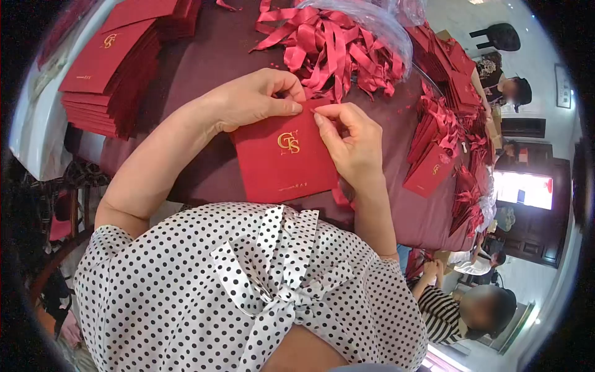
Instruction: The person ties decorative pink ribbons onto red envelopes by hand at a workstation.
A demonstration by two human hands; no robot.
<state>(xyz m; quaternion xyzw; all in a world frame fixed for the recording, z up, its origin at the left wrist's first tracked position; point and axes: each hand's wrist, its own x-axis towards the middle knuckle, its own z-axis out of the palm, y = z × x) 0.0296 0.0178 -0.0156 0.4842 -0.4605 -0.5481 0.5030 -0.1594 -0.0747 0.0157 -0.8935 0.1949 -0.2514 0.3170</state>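
A flat red paper bag [282,162] with gold letters on its front is held upright before my chest. My left hand [269,99] pinches its top edge, thumb in front and fingers curled behind. Close beside it, my right hand [352,136] grips the top right corner between thumb and forefinger. What lies between the fingertips at the edge is too small to make out. A strip of red ribbon [342,198] hangs near the bag's lower right corner, below my right hand.
Red ribbons [334,49] lie heaped beside clear plastic at the back. Flat red bags [105,68] are stacked at the left. Bags with ribbons [431,167] lie along the right of the dark red tablecloth [384,217]. A person in a striped top [440,313] sits at the right.
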